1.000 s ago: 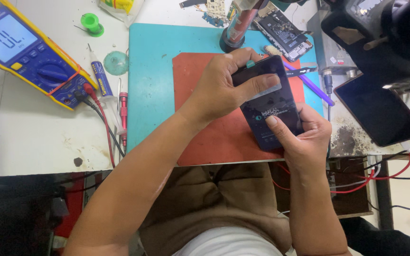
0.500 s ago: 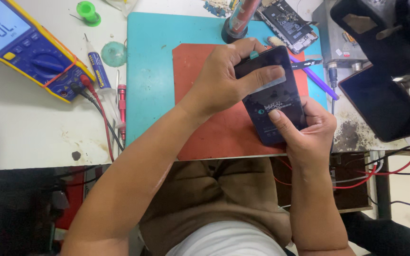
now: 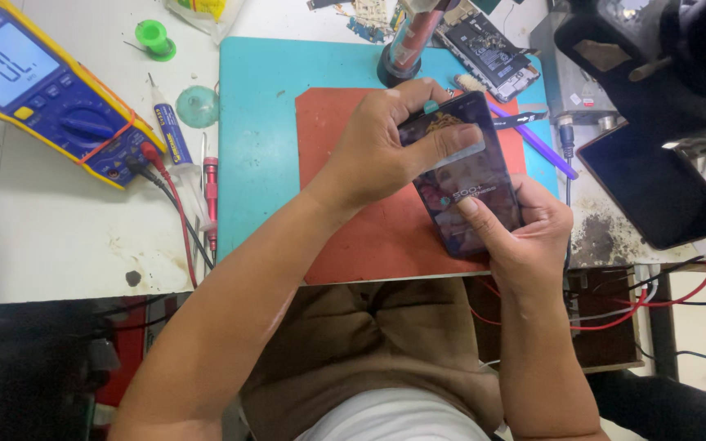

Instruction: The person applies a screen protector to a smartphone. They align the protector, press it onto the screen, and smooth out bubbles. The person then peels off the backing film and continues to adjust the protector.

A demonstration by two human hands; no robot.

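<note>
Both hands grip a dark, glossy rectangular smartphone (image 3: 471, 184), held tilted above a red-brown rubber work mat (image 3: 353, 204) that lies on a larger turquoise mat (image 3: 259, 122) on the white table (image 3: 59, 245). The left hand (image 3: 386, 147) closes over the phone's upper end, fingers wrapped around its top edge and the thumb lying across the screen. The right hand (image 3: 525, 233) cradles the lower end from beneath, its thumb pressed on the glass near the middle.

To the left on the table sits a blue and yellow digital multimeter (image 3: 46, 90) with red and black leads trailing toward the table's front edge. Near it lie a small white tube (image 3: 172, 131), a red-handled screwdriver (image 3: 211, 192), a round pale-green suction cup (image 3: 198, 106) and a green spool (image 3: 155, 37). Behind the phone, an opened phone body (image 3: 488, 45) shows its circuit boards, and a purple plastic pry tool (image 3: 537, 140) lies just beside the red mat. A black flat screen panel (image 3: 655, 188) rests well to the right.
</note>
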